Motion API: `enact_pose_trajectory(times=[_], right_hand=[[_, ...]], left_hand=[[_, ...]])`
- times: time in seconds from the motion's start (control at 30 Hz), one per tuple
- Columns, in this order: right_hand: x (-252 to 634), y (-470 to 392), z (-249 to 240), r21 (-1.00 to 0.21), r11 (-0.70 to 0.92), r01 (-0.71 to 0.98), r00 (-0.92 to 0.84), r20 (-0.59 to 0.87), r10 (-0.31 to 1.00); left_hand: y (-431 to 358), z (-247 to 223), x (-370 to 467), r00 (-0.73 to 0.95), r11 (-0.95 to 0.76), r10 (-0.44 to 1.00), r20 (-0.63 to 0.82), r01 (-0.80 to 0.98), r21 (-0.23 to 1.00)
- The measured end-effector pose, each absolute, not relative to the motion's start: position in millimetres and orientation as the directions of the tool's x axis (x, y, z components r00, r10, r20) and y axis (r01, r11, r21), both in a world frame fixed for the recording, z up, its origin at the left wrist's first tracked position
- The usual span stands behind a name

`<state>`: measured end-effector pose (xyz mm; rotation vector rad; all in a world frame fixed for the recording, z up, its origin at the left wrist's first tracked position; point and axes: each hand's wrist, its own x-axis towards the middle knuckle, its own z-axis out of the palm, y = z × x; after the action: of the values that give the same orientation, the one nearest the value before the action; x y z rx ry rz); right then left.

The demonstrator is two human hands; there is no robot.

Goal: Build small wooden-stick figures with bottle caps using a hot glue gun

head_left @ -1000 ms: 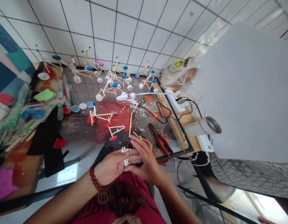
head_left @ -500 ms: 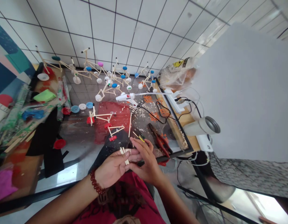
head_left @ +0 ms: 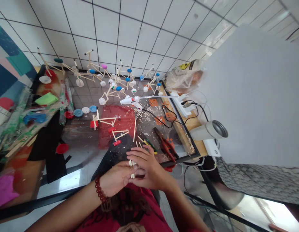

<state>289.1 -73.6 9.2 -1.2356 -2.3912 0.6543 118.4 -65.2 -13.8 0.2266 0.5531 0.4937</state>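
Observation:
Near the bench's front edge, my left hand is closed, pinching a small bundle of short pale wooden sticks between thumb and fingers. My right hand curves around the same bundle, its fingers over the upper ends and its thumb by the lower ends. Parts of the sticks and of the left fingers are hidden behind it. Just beyond the hands are a few loose sticks and one longer stick. Two small stick frames with red bottle caps, a farther one and a nearer one, lie ahead.
A white glue gun lies behind, its cord running right to a power strip. Several stick figures with coloured caps stand along the wall. Pliers lie at right; a white bottle and red cap flank the area.
My right hand has moved left and closed around the bundle, covering more of the sticks. Loose sticks and pens beyond it are more exposed now.

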Motion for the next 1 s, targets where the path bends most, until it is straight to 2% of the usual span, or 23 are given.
enact_pose_trajectory(times=[0.3,0.53,0.77,0.83,1.0], right_hand=[[288,-76,7,-0.605,0.483,0.632,-0.541,0.101,0.835],[282,-81,10,-0.621,0.507,0.598,-0.536,0.161,0.829],[283,-95,11,-0.588,0.484,0.648,-0.469,0.193,0.862],[285,-100,11,-0.577,0.477,0.663,-0.448,0.206,0.870],[286,-108,11,-0.573,0.456,0.681,-0.423,0.201,0.884]], left_hand=[[-64,-16,118,0.749,0.868,0.490,-0.445,-0.374,0.326],[-71,-13,119,0.723,0.857,0.510,-0.467,-0.381,0.347],[-79,-10,116,0.713,0.860,0.509,-0.483,-0.404,0.311],[-82,-12,113,0.696,0.852,0.522,-0.492,-0.397,0.343],[-87,-19,114,0.692,0.815,0.532,-0.488,-0.264,0.516]])
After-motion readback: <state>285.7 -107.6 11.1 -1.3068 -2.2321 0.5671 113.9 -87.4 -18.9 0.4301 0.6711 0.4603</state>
